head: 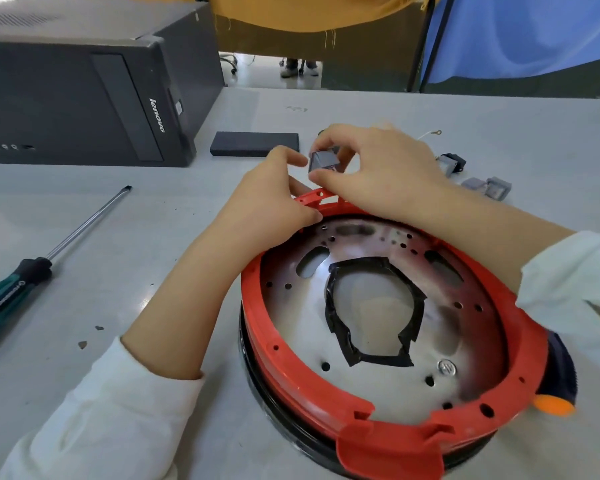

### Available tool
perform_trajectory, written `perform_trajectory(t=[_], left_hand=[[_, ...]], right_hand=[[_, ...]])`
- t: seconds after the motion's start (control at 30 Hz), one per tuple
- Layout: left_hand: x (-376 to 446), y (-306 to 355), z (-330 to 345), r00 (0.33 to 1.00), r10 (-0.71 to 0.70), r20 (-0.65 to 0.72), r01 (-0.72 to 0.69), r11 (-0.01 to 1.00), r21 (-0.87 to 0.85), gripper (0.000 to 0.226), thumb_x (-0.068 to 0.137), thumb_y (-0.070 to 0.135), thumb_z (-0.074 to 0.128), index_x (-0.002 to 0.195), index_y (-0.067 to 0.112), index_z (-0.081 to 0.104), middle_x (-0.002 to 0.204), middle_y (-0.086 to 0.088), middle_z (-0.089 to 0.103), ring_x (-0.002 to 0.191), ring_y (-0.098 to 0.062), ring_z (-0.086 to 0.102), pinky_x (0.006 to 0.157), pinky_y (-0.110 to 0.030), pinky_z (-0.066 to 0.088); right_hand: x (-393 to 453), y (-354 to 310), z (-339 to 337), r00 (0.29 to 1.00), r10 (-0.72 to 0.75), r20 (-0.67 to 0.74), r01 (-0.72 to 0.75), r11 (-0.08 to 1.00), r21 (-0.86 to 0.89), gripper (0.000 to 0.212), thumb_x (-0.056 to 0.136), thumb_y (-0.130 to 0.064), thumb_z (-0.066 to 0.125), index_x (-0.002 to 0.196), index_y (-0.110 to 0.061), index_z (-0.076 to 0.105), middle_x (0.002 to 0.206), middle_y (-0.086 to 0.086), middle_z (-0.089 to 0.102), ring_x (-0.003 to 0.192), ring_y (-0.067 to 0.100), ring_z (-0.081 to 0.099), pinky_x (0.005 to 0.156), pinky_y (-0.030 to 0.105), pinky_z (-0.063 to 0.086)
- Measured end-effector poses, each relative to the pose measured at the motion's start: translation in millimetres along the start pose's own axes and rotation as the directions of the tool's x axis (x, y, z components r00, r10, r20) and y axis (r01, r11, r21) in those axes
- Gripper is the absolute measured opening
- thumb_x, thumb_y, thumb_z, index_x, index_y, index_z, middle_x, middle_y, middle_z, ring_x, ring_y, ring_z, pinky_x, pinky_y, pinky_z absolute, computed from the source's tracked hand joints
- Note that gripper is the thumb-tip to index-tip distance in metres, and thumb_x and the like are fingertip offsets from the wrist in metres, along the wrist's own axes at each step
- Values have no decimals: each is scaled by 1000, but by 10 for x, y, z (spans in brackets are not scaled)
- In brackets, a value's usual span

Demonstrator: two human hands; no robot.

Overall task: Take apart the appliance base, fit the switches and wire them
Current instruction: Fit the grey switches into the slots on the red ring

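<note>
Two hands meet at the far rim of the round appliance base [378,341], which lies flat on the grey tabletop [153,237] with its red plastic ring [291,368] facing up around a perforated metal plate [371,306]; a black-taped cutout [374,310] sits in the middle of that plate. The right hand [378,168] pinches a small grey switch [323,161] between curled fingers and thumb, holding it just above the red ring's far edge. The left hand [274,192] has its fingers curled against that same edge, the thumb reaching up to touch the switch. Both forearms cross over the base, the right one covering part of the ring's right side. Beyond the right wrist lie more switches: a dark one [452,162] and a grey pair [489,188], with a white wire ending in a ring terminal [430,134] near them. A flat black block [255,143] lies just beyond the left hand. To the left, well apart from the base, a green-and-black-handled screwdriver [42,258] rests diagonally, and a black computer tower [84,98] lies on its side at the far left. An orange-and-dark object [556,386] touches the base's right edge, partly blurred. A few small dark scraps [84,344] lie near the left sleeve.
</note>
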State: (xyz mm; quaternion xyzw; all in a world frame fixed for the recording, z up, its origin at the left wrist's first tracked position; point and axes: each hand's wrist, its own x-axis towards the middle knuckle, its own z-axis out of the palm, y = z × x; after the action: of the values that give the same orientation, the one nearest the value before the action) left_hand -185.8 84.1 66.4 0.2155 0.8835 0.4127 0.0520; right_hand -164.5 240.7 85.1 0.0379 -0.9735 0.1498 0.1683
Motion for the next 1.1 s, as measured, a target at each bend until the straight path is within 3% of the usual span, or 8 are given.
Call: perform_trajectory(t=[0.07, 0.17, 0.27, 0.37, 0.53, 0.8, 1.0, 1.1], left_hand=[[-1, 3, -7, 1000, 0, 5, 0, 1000, 7, 53, 78, 15, 75, 120, 27, 45, 77, 17, 65, 54, 16, 53, 51, 0, 36], [-8, 12, -16, 1000, -16, 10, 16, 1000, 9, 51, 78, 16, 74, 121, 26, 48, 75, 16, 66, 51, 14, 53, 49, 0, 37], [-14, 17, -23, 1000, -24, 9, 24, 1000, 10, 40, 79, 17, 73, 113, 27, 55, 72, 14, 67, 49, 11, 54, 46, -2, 36], [-16, 16, -25, 999, -32, -12, 32, 999, 25, 31, 79, 20, 73, 104, 29, 57, 72, 12, 68, 52, 9, 55, 46, -2, 36], [-11, 25, -13, 999, -45, -27, 47, 997, 64, 28, 80, 25, 72, 107, 24, 63, 78, 12, 70, 65, 4, 60, 50, -1, 39], [-4, 14, 1, 998, -45, -41, 48, 994, 97, 23, 81, 28, 71, 104, 27, 69, 73, 11, 67, 55, 11, 54, 52, -2, 38], [-25, 42, -10, 999, -26, -43, 30, 994, 101, 27, 81, 24, 71, 108, 23, 71, 89, 7, 73, 85, -7, 68, 78, -21, 51], [-20, 40, -1, 999, -18, -30, 21, 994, 104, 36, 81, 25, 72, 116, 23, 65, 89, 11, 72, 80, -1, 67, 69, -10, 46]], right_hand=[[-19, -1, 22, 1000, 2, 7, -2, 999, 49, 17, 84, -49, 57, 100, -46, 58, 77, -18, 57, 81, 5, 45, 55, 24, 27], [69, 44, -22, 959, 121, 258, -209, 915, 345, 15, 83, -44, 65, 91, -32, 67, 63, -16, 54, 50, -5, 50, 48, 13, 37], [113, 83, -37, 930, 144, 339, -271, 891, 365, 21, 82, -47, 66, 88, -27, 70, 53, -14, 50, 36, -3, 43, 34, 8, 30], [96, 94, -15, 931, 132, 341, -264, 886, 380, 19, 83, -50, 63, 84, -32, 70, 48, -20, 55, 43, -7, 49, 37, 6, 32], [89, 112, -41, 920, 117, 373, -271, 879, 393, 20, 90, -42, 52, 88, -34, 70, 81, -10, 60, 70, 6, 55, 55, 21, 41], [103, 173, 4, 914, 170, 367, -319, 861, 396, 21, 87, -50, 60, 87, -31, 69, 59, -15, 55, 47, -1, 46, 42, 13, 36], [101, 203, 35, 929, 159, 334, -309, 831, 462, 25, 82, -54, 65, 86, -30, 73, 66, -7, 58, 55, 7, 47, 51, 19, 36], [104, 203, 45, 937, 169, 306, -306, 821, 482, 18, 82, -48, 67, 81, -31, 73, 53, -17, 59, 46, -4, 49, 43, 9, 35]])
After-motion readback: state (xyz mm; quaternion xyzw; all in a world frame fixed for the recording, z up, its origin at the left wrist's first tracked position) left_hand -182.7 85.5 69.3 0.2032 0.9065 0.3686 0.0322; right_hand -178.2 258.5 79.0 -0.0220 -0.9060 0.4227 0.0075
